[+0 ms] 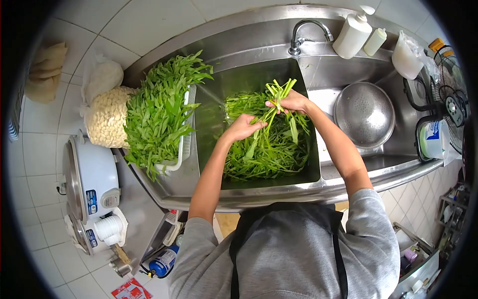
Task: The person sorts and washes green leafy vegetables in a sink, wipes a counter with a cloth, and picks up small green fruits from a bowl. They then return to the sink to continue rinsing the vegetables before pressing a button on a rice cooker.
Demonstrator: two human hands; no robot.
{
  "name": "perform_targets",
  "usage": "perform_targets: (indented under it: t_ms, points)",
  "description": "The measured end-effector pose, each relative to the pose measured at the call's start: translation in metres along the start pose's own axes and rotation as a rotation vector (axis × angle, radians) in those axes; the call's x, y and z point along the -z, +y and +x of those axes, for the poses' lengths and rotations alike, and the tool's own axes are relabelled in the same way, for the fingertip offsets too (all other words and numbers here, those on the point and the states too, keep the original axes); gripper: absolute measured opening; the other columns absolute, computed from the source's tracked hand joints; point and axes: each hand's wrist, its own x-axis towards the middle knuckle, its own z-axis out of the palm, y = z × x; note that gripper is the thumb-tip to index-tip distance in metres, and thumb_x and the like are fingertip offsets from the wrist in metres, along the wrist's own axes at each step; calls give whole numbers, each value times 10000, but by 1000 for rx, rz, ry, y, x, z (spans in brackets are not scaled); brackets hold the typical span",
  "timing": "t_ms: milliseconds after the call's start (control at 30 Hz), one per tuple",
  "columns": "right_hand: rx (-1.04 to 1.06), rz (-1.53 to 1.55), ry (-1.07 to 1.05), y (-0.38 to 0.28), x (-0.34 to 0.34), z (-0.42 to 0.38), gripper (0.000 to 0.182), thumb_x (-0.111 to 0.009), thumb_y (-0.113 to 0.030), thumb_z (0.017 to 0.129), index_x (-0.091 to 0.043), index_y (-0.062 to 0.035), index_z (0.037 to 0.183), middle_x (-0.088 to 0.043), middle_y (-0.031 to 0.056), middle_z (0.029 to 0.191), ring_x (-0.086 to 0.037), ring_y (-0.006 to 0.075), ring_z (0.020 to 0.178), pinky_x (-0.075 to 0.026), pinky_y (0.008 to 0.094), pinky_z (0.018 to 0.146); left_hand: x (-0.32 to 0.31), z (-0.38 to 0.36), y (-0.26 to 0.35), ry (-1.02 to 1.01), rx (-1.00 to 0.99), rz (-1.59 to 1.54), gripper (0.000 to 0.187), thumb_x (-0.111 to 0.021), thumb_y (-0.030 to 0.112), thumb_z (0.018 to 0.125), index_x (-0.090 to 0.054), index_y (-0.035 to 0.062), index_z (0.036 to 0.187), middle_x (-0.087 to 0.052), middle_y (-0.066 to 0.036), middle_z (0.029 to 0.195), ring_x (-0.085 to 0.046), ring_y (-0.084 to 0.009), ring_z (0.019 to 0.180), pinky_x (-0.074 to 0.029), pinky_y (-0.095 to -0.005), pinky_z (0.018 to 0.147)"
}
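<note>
A bunch of water spinach (273, 112) is held over the sink basin (211, 174), its pale cut stems pointing up and its leaves hanging down. My right hand (293, 102) is wrapped round the stems near their cut ends. Just left of it and lower, my left hand (242, 127) is closed in a pinch on stems of the same bunch; its fingertips are partly hidden. Beneath both hands, loose water spinach (269, 159) fills much of the basin. More leafy water spinach (159, 107) is heaped over a white plastic basket (188, 132) on the left.
A steel colander (364, 114) sits in the right basin. Behind the basins stand the faucet (311, 24), a white pump bottle (352, 36) and a small bottle (375, 42). A bag of peeled garlic (107, 117) and a rice cooker (92, 174) are at left, a fan (452, 107) at right.
</note>
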Motion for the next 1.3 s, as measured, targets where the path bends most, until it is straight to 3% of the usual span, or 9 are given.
perform_targets:
  t_ms: [167,233,500,567,700,833,1033,1133,1300]
  points:
    - [-60,-174,119,-1,2,15,326,-738,-300,706,-579,-19,666,-551,29,534,-437,70,388,-337,213,350,2,-5,3,256,-139,44,264,-602,304,796,-662,61,883,-582,-58,613,-486,-110,542,-415,-297,562]
    - [-58,-159,124,-8,2,9,335,-736,-309,708,-596,-11,646,-552,34,514,-425,75,372,-344,226,353,4,-5,2,375,-140,-11,280,-603,332,763,-652,71,853,-553,-104,558,-504,-187,494,-411,-328,531]
    - [-228,-221,187,-9,-2,15,420,-746,-402,674,-590,-26,569,-533,43,489,-419,93,367,-338,246,367,-16,-12,25,314,-185,-55,271,-587,305,810,-648,43,846,-597,-112,608,-523,-124,527,-434,-297,547]
    - [-257,-238,182,-7,-3,18,433,-746,-419,667,-591,-28,568,-528,44,486,-417,95,368,-334,246,369,-8,-16,43,429,67,48,282,-572,325,814,-654,60,862,-558,-116,548,-506,-150,482,-419,-312,520]
    - [-204,-172,165,-6,-6,18,467,-738,-463,656,-598,-25,574,-519,53,487,-424,99,377,-338,250,369,-10,-7,35,393,-14,98,255,-533,287,818,-658,72,872,-526,-110,496,-517,-187,471,-415,-334,515]
    - [-234,-169,243,-1,-6,21,481,-731,-469,661,-596,-16,572,-521,62,483,-426,107,373,-348,259,369,-17,-23,52,611,-128,-53,241,-565,293,775,-660,85,851,-550,-83,509,-521,-152,475,-421,-330,519]
    - [-239,-188,218,-13,-13,14,511,-731,-486,650,-587,-1,578,-526,73,482,-446,119,376,-360,263,369,-19,1,26,568,-137,373,229,-623,338,756,-672,139,858,-528,-64,488,-546,-228,485,-423,-367,518]
    - [-236,-207,190,-12,-10,12,519,-731,-501,643,-590,-4,592,-525,69,485,-452,117,379,-362,262,369,-8,1,19,265,-71,233,179,-607,286,758,-657,150,862,-503,-70,477,-523,-259,473,-394,-400,493]
    - [-264,-204,209,-16,-11,10,523,-720,-510,651,-569,-19,553,-525,64,492,-439,113,380,-350,269,367,-17,-4,17,473,-196,304,125,-590,201,713,-623,151,822,-494,-71,464,-523,-279,477,-391,-400,487]
